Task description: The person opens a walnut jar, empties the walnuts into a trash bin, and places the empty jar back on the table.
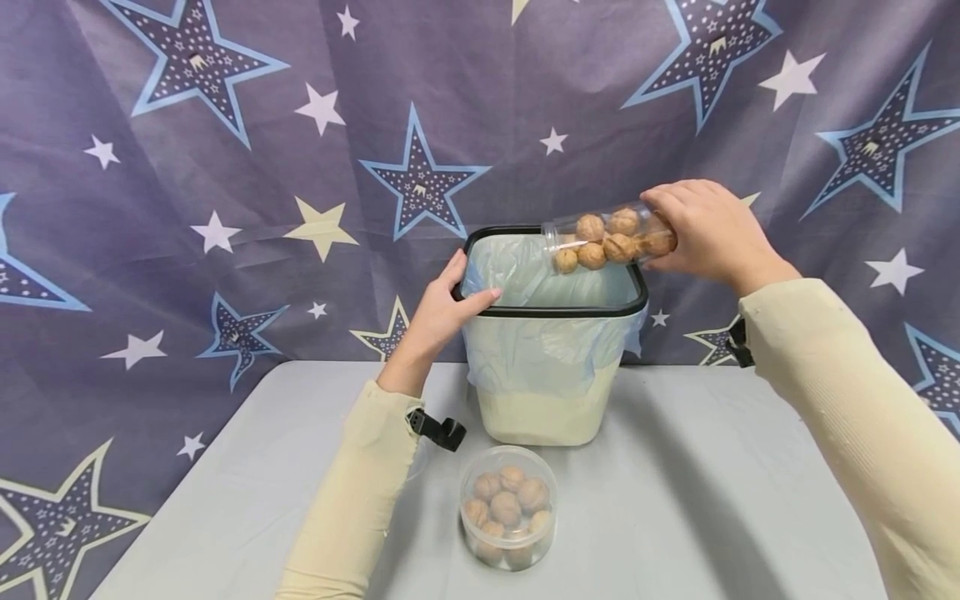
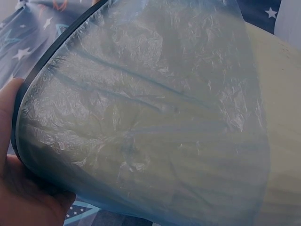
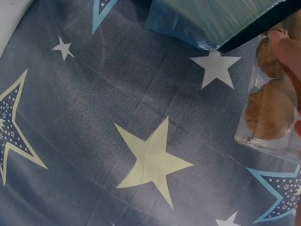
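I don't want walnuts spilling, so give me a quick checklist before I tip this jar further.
1. Right hand gripping the jar: ok.
2. Jar's mouth above the bin: ok, going by the head view.
3. Left hand holding the bin's rim: ok.
4. Bag lining the bin, edge hanging outside: ok.
5. Bin's floor free: cannot tell, hidden.
6. Tub away from the jar: ok, on the table.
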Motion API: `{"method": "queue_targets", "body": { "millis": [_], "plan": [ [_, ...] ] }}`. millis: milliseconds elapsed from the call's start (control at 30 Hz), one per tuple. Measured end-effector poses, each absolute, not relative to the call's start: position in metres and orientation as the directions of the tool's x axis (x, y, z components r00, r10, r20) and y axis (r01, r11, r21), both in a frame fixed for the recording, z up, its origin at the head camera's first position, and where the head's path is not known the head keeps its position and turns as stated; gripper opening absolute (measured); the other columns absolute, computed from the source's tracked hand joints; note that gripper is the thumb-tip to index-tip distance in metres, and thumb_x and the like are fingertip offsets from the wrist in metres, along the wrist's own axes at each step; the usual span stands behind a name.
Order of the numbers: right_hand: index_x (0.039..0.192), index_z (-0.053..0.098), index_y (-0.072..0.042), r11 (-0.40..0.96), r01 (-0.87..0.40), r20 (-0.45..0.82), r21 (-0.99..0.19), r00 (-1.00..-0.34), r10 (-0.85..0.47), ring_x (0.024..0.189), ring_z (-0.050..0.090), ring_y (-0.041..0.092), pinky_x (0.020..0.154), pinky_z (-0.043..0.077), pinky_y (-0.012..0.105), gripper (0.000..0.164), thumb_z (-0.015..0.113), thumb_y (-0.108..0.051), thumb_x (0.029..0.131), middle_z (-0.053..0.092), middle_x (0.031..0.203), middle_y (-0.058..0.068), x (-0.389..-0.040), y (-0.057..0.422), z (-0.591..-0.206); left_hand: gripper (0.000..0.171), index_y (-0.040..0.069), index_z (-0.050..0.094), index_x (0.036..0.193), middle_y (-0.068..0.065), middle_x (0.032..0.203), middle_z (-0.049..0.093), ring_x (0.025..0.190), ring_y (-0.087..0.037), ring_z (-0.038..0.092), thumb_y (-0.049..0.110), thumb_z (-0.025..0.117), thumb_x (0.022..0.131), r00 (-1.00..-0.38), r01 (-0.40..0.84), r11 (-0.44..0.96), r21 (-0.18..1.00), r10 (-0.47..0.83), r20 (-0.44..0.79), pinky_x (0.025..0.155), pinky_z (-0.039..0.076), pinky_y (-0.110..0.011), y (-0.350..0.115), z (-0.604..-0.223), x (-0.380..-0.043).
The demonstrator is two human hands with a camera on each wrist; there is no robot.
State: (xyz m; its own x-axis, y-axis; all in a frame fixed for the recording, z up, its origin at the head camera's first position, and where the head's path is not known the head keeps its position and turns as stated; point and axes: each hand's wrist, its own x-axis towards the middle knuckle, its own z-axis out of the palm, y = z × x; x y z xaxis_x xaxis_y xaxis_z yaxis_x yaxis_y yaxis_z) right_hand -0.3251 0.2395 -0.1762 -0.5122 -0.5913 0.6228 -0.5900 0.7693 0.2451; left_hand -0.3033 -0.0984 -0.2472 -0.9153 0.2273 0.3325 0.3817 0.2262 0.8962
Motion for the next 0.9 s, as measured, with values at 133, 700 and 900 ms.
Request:
{"method": "queue_targets", "body": {
  "millis": [133,700,900],
  "plan": [
    [0.116,0.055,0.006,0.777,-0.592,0.635,0.215,-0.519,-0.572,0.101,0.053,0.04,0.093,0.038,0.052,0.076,0.088,-0.018,0.052,0.061,0.109,0.024,-0.3241,0.2401,-0.1743,0.085,0.001,0.013,0.148,-0.006,0.158,0.008,0.143,-0.011,0.005,0.022,0.067,0.086,-0.913,0.39,0.23,0.892,0.223,0.342,0.115,0.011,-0.028,-0.0988,-0.2526,-0.3085],
    [0.115,0.056,0.007,0.78,-0.586,0.659,0.218,-0.501,-0.561,0.101,0.053,0.041,0.094,0.038,0.052,0.076,0.088,-0.016,0.05,0.061,0.109,0.025,-0.3285,0.2457,-0.1775,0.086,0.001,0.014,0.149,-0.005,0.158,0.01,0.143,-0.011,0.006,0.023,0.068,0.085,-0.913,0.393,0.234,0.889,0.216,0.347,0.115,0.012,-0.028,-0.0997,-0.2553,-0.3121],
    [0.115,0.057,0.006,0.792,-0.58,0.667,0.189,-0.516,-0.537,0.099,0.055,0.04,0.091,0.039,0.052,0.076,0.088,-0.017,0.05,0.062,0.108,0.024,-0.3268,0.2456,-0.1792,0.085,0.0,0.014,0.148,-0.008,0.158,0.01,0.143,-0.012,0.007,0.023,0.067,0.085,-0.91,0.401,0.238,0.884,0.218,0.354,0.115,0.011,-0.029,-0.0998,-0.2554,-0.3127]
  ]
}}
